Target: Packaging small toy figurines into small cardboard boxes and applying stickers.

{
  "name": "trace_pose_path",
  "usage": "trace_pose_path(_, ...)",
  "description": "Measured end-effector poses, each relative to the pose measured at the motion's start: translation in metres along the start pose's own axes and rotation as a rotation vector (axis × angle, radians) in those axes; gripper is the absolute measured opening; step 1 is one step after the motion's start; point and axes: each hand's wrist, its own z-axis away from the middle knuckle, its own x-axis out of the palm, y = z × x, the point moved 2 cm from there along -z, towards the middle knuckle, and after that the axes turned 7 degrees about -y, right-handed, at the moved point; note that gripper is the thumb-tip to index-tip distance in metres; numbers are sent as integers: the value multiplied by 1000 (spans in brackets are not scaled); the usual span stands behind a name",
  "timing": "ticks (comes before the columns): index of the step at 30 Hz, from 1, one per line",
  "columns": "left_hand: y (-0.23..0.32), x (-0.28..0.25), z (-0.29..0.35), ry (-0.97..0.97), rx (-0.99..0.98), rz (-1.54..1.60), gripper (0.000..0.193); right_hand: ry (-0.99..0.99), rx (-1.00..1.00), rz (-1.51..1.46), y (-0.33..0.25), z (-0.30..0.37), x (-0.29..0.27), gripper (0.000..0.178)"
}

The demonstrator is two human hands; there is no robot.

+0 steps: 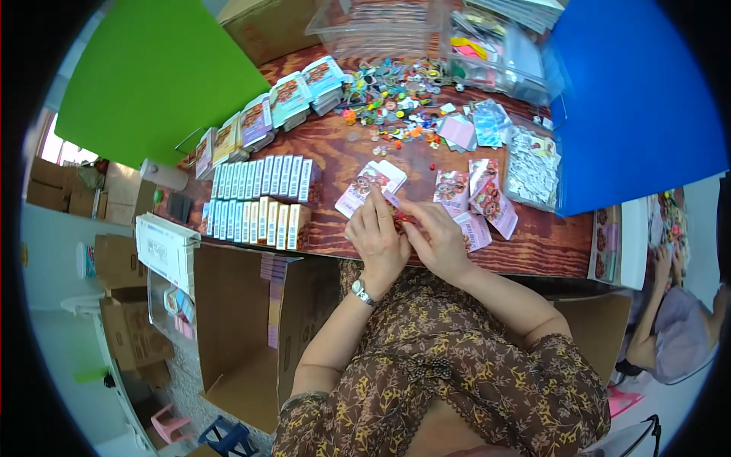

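- Table [533, 251] first: dark wood, crowded along the far side, with the one bare stretch right in front of the person, between the box rows and the loose packets; that is where the hands have room to move
- Green board [152, 76] on the left and blue board [640, 99] on the right wall the table in, so a wide sweep either way would likely hit one of them
- Cardboard carton [236, 320] stands open below the near left edge; anything that slides off that edge probably drops into it or onto the floor
- Rows of small boxes [263, 202] stand on end, tight together, close to the left elbow's path; I'd judge one nudge could topple a whole row
- Pile of little coloured trinkets [392, 95] lies loose at the back, well apart from the hands; a reach across could scatter them
- Loose packets [487, 199] lie just beside the right hand, one near the table's front edge, an easy brush-off
- Left hand [377, 240], watch on the wrist, has fingers curled closed around a pink and white packet [369, 183], held just above the table's middle
- Right hand [438, 240] pinches a tiny red piece [402, 218] at the packet's mouth; so small it could slip and roll off the near edge
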Motion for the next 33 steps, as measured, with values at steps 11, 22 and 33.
trace_pose_path(11,30,10,-7,-48,151,71,88,24,190,-159,44,2,-37,31)
trace_pose_path(22,50,75,31,-354,757,125,39,195,537,-387,155,-24,-105,34)
trace_pose_path(33,-30,65,-19,-63,135,96,50,99,188,436,121,-27,-116,31)
